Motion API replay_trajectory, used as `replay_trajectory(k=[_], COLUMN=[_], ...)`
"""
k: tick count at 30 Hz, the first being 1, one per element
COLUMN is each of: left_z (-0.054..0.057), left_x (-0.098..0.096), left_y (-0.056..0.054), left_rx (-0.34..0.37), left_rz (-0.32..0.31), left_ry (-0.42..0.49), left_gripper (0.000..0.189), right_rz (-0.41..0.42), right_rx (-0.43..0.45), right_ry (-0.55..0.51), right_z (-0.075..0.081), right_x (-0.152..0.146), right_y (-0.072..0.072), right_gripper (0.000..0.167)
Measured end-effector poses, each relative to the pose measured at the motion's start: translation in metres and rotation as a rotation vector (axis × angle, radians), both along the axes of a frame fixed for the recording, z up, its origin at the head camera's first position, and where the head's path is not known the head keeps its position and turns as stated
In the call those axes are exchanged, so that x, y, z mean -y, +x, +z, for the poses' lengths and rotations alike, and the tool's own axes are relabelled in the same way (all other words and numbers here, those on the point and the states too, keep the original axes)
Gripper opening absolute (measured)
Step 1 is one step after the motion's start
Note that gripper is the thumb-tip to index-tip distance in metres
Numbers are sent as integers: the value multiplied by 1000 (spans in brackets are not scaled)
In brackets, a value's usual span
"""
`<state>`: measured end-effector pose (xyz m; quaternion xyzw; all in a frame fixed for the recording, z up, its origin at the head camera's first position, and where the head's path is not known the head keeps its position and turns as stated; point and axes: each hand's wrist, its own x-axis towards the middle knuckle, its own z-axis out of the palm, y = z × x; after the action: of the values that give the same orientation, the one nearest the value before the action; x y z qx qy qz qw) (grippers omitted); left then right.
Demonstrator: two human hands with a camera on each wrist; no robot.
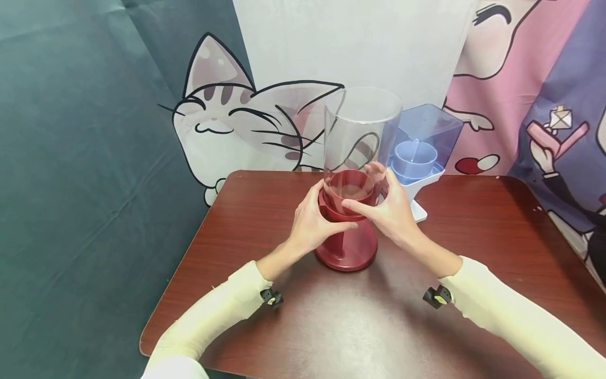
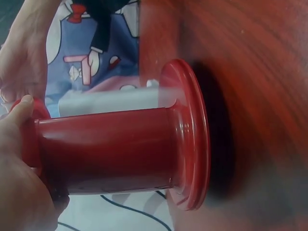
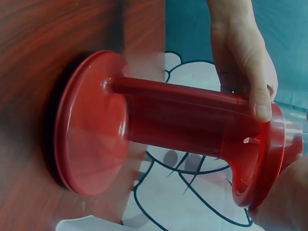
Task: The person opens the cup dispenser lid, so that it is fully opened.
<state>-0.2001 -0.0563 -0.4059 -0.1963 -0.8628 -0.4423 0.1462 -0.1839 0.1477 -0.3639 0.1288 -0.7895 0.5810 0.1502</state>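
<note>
A red dispenser stand (image 1: 350, 250) with a round foot and a ring-shaped top is upright over the table in the head view. A clear cylinder (image 1: 362, 131), open at the top, rises from its red collar. My left hand (image 1: 307, 221) grips the left side of the ring, thumb across the front. On the other side my right hand (image 1: 390, 208) curls round the bottom of the cylinder, its thumb in front and fingertips behind. The left wrist view shows the red column (image 2: 110, 149) close up. In the right wrist view, my left thumb presses the ring (image 3: 272, 159).
Behind my right hand stands another dispenser with a transparent blue container (image 1: 428, 126) and a white base (image 1: 418, 210). The brown wooden table (image 1: 265, 263) reaches back to cartoon-printed curtains (image 1: 279, 126). A dark green curtain (image 1: 94, 184) hangs on the left.
</note>
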Motion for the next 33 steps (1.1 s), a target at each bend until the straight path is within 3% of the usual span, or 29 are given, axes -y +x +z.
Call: replay_trajectory(k=[17, 33], left_z=[-9, -17], left_x=[-9, -8], left_y=[20, 25], left_rx=[26, 39], left_rz=[-19, -52], left_ry=[2, -9], left_gripper=[112, 112], right_rz=[-25, -33], right_rx=[-38, -74], right_ry=[1, 31], right_z=[-10, -20], right_x=[-8, -7], right_y=[23, 27], right_gripper=[92, 98])
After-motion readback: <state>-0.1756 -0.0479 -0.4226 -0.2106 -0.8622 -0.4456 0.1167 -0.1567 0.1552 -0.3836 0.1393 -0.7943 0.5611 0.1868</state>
